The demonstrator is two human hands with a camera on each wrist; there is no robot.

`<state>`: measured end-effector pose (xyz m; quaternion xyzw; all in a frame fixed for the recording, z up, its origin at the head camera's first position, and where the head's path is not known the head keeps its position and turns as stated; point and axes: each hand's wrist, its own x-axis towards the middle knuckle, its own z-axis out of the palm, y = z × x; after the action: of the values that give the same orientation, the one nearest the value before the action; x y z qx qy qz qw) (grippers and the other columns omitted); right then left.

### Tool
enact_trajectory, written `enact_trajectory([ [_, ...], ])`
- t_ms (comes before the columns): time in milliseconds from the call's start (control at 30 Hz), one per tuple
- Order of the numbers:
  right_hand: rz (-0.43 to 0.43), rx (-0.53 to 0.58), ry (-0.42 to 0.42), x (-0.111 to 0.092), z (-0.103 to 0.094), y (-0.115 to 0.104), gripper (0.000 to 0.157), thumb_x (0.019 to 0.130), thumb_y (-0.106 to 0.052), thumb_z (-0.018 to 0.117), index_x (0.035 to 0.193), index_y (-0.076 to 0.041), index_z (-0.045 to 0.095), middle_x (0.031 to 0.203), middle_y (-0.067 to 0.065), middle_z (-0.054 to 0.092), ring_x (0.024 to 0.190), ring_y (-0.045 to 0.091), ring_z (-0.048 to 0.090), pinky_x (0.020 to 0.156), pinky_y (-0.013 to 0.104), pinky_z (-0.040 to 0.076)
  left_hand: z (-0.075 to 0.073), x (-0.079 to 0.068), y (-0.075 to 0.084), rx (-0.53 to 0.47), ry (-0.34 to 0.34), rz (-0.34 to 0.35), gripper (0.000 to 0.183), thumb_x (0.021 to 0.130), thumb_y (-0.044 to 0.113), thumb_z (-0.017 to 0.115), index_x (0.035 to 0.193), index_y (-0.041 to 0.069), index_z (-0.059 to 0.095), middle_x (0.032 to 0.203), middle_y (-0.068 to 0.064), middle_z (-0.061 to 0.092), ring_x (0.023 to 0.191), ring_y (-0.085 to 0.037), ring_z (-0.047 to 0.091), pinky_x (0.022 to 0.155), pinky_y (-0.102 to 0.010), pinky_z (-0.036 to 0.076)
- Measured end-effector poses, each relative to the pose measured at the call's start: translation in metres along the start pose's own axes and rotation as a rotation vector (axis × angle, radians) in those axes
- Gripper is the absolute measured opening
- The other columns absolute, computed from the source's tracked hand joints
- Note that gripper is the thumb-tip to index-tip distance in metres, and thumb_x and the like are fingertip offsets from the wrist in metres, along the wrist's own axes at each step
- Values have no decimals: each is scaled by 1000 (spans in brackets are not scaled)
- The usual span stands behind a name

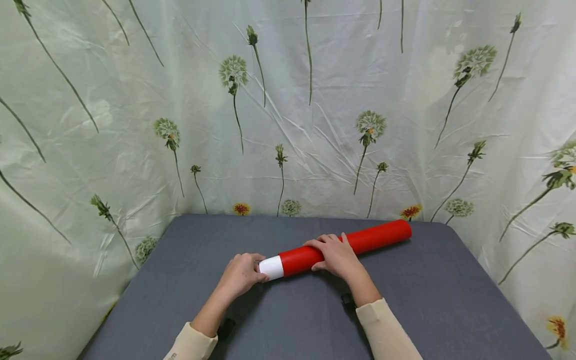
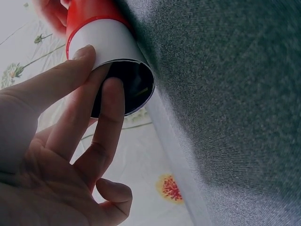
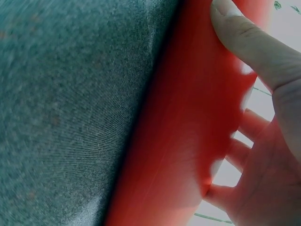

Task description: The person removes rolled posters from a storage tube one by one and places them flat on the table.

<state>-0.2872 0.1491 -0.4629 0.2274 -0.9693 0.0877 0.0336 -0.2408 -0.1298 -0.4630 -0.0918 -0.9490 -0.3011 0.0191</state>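
A long red tube (image 1: 380, 237) lies slantwise on the grey table, its far end toward the back right. From its near left end a white tube section (image 1: 272, 268) sticks out. My left hand (image 1: 243, 274) pinches the rim of that white section. In the left wrist view the thumb (image 2: 83, 59) lies on the outside, while fingers reach into the dark hollow opening. My right hand (image 1: 335, 255) grips the red tube near its middle from above. The right wrist view has its thumb (image 3: 242, 33) along the near side and the other fingers across the far side.
The grey cloth-covered table (image 1: 189, 245) extends around the tube on all sides. Behind it and at both sides hangs a pale curtain (image 1: 315, 125) printed with dandelions. Dark wrist devices (image 1: 226, 328) sit under both forearms.
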Motion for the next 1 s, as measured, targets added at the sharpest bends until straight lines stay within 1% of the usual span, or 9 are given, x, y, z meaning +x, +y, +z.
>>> enact_trajectory([
  [167, -6, 7, 10, -1, 0, 0, 63, 84, -38, 90, 142, -32, 65, 138, 8, 67, 133, 35, 58, 119, 74, 29, 0, 1, 0, 7, -5, -13, 46, 76, 13, 95, 117, 1, 78, 75, -3, 76, 65, -12, 63, 61, -32, 51],
  [367, 7, 11, 8, -1, 0, 2, 63, 85, -37, 90, 142, -34, 65, 140, 8, 67, 135, 35, 57, 120, 74, 28, -1, 1, 0, 8, -13, -25, 47, 75, 14, 95, 117, 2, 78, 75, -3, 76, 66, -11, 64, 62, -32, 51],
  [1000, 9, 18, 4, -2, -3, 5, 63, 83, -36, 91, 142, -32, 66, 138, 7, 67, 133, 36, 58, 120, 75, 28, -4, 0, 0, 24, -15, -27, 49, 75, 16, 95, 119, 3, 79, 75, -3, 77, 66, -11, 65, 62, -31, 51],
])
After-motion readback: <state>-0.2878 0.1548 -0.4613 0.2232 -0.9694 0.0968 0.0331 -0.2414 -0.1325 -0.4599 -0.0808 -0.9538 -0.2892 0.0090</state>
